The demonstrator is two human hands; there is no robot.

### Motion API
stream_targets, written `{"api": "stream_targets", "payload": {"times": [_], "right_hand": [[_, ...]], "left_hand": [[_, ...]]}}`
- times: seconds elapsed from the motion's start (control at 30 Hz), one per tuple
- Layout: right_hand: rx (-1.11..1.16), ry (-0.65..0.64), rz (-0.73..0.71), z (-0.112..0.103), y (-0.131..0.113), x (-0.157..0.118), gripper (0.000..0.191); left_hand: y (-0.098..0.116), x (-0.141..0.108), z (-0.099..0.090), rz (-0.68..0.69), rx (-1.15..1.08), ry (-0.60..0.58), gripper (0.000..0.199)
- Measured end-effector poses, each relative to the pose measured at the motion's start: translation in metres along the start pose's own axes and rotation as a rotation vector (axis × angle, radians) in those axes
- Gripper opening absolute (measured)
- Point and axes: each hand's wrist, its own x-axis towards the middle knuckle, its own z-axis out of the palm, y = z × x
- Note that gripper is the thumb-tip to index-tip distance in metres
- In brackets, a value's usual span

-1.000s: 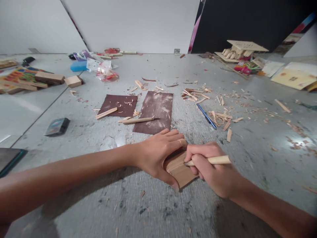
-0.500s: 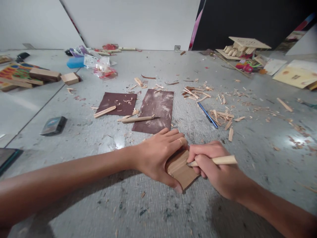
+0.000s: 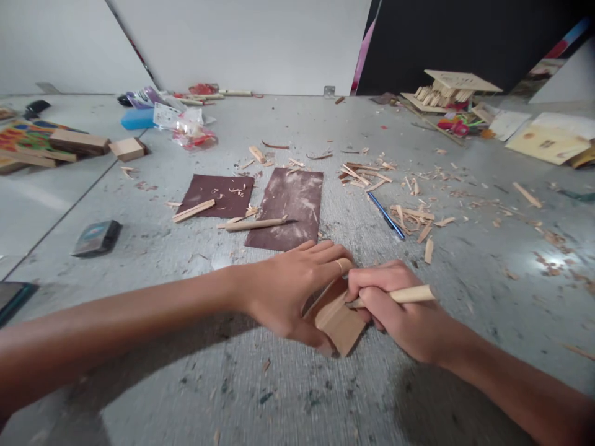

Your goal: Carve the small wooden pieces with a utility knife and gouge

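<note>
A small brown wooden piece lies tilted on the grey table. My left hand, with a ring on one finger, holds it between the thumb at its near edge and the fingers at its far edge. My right hand is closed round a tool with a pale wooden handle, its tip touching the wood's surface. A similar tool lies across the larger brown sandpaper sheet. The smaller sheet beside it bears a wood strip and shavings.
A blue pen and wood shavings lie ahead to the right. At left are a dark block and wood blocks. Plastic packets and a small wooden model stand further back.
The view has shifted slightly. The wooden piece has turned a little under my left hand, and the tool's tip in my right hand has moved slightly left, still on the wood.
</note>
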Motion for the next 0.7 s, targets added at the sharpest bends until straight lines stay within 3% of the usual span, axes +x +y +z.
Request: {"api": "stream_targets", "payload": {"times": [0.13, 0.7], "right_hand": [[0.029, 0.002, 0.008, 0.0, 0.001, -0.001, 0.027], [-0.079, 0.056, -0.006, 0.005, -0.003, -0.005, 0.031]], "left_hand": [[-0.007, 0.002, -0.008, 0.037, -0.047, -0.073, 0.063], [-0.016, -0.002, 0.007, 0.037, -0.062, 0.029, 0.066]]}}
